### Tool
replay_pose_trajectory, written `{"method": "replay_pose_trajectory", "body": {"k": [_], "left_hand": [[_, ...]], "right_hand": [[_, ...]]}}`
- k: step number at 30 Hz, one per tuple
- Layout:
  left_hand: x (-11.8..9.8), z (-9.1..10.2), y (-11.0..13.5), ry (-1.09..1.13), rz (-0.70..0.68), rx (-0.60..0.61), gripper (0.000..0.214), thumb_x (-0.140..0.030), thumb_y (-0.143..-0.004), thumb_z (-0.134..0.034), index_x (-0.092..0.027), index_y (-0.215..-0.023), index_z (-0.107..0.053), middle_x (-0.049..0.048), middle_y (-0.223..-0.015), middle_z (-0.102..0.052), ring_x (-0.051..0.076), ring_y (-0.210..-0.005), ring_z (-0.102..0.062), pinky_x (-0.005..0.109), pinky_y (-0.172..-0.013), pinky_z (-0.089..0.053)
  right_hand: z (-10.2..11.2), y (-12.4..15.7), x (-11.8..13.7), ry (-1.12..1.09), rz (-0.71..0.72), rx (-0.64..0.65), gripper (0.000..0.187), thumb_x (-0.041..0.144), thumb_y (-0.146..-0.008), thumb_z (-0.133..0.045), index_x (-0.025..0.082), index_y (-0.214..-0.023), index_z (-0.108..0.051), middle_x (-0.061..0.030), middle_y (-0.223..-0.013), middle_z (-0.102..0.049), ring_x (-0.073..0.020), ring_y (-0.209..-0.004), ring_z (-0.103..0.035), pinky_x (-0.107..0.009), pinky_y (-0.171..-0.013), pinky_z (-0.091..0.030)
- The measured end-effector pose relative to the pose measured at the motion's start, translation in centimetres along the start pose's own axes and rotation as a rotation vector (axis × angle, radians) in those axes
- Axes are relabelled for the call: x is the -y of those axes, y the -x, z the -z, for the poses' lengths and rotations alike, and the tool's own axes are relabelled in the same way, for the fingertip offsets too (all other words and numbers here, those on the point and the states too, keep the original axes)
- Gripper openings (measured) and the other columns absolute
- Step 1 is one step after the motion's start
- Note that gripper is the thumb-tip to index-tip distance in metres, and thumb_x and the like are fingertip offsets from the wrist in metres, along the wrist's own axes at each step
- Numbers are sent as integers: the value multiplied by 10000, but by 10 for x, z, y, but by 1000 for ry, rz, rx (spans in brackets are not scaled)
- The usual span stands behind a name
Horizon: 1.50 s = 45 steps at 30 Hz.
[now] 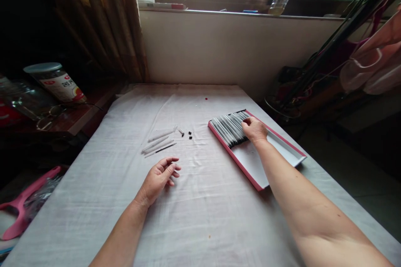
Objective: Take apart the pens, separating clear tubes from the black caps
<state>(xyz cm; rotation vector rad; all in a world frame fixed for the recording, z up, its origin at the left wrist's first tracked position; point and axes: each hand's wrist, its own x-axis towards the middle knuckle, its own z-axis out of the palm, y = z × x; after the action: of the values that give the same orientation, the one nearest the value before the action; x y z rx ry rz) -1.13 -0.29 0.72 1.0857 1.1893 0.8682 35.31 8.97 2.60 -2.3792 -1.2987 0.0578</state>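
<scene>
My right hand (255, 129) reaches into a shallow pink-edged box (241, 171), its fingers pinched at the right end of a row of clear pens with black ends (227, 128). The pen at my fingertips is mostly hidden by the hand. My left hand (163, 174) is held over the cloth with its fingers loosely apart and nothing in them. Just beyond it lie several clear pen barrels (156, 144) and a dark-tipped ink refill (165, 148). Small black caps (190, 135) and a short clear piece with a black end (181, 132) are scattered to their right.
A pale cloth (188, 217) covers the table. A tiny red piece (206, 99) lies near the far edge. On a dark side table at left stand a lidded jar (59, 83) and glasses (45, 123). A pink-handled item (28, 200) sits at lower left. Ahead are a wall and window.
</scene>
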Motion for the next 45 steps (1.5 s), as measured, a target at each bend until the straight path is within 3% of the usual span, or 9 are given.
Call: {"method": "replay_pose_trajectory", "body": {"k": [7,13,17,20,23,29,36,42,45], "left_hand": [[-3,-1,1,0,8,-3,616,-586,-631,-761,-155,-1054,-641,63,-861,-671,152,-707,-626,198,-460,-471],[-3,-2,1,14,4,6,595,-569,-646,-755,-151,-1052,-637,69,-869,-675,154,-712,-634,191,-454,-470],[-3,-1,1,34,14,13,589,-557,-644,-755,-152,-1054,-632,70,-868,-679,152,-715,-639,181,-455,-462],[-3,1,2,54,5,18,580,-557,-652,-743,-154,-1055,-634,70,-874,-681,156,-724,-651,185,-467,-466],[-3,6,1,94,-24,-7,570,-562,-653,-736,-158,-1043,-639,53,-859,-672,147,-704,-653,182,-473,-464],[0,20,-10,199,-155,-193,508,-577,-653,-723,-156,-920,-630,-17,-675,-594,94,-540,-564,166,-418,-403],[11,49,-28,-19,-327,-575,407,-578,-747,-586,-181,-838,-597,-35,-602,-546,91,-474,-503,179,-402,-341],[16,61,-31,-187,-373,-670,274,-457,-766,-597,-209,-875,-633,23,-768,-656,159,-680,-606,238,-584,-453],[14,58,-28,-429,-437,-655,192,-352,-791,-587,-219,-888,-685,58,-870,-699,209,-814,-626,301,-754,-478]], "right_hand": [[-7,5,10,64,69,43,312,288,-846,-517,219,-1054,-739,-106,-987,-754,-276,-931,-679,-359,-788,-479],[4,13,21,95,147,4,332,273,-877,-487,211,-1084,-739,-118,-1143,-712,-280,-1011,-651,-367,-824,-475],[5,38,55,26,365,-21,290,276,-889,-505,219,-1037,-749,-89,-1100,-717,-241,-1002,-642,-317,-833,-476],[-7,67,90,-53,603,87,253,257,-889,-530,235,-1009,-752,-66,-1054,-728,-212,-965,-646,-285,-827,-473],[-25,99,121,-103,727,213,240,252,-901,-536,249,-1013,-749,-49,-1025,-732,-191,-893,-658,-271,-778,-474],[-54,144,155,-90,823,313,265,234,-920,-518,274,-1087,-720,-45,-1116,-707,-203,-1004,-631,-278,-807,-477],[-63,157,173,-30,976,318,304,226,-942,-471,253,-1156,-686,-65,-1208,-661,-218,-1094,-573,-315,-895,-466],[-63,146,189,101,950,363,298,259,-957,-451,270,-1102,-711,-65,-1173,-682,-236,-1089,-580,-328,-858,-478],[-65,139,197,123,964,396,245,264,-920,-523,264,-1047,-732,-73,-1113,-704,-248,-1068,-600,-324,-835,-482]]}}
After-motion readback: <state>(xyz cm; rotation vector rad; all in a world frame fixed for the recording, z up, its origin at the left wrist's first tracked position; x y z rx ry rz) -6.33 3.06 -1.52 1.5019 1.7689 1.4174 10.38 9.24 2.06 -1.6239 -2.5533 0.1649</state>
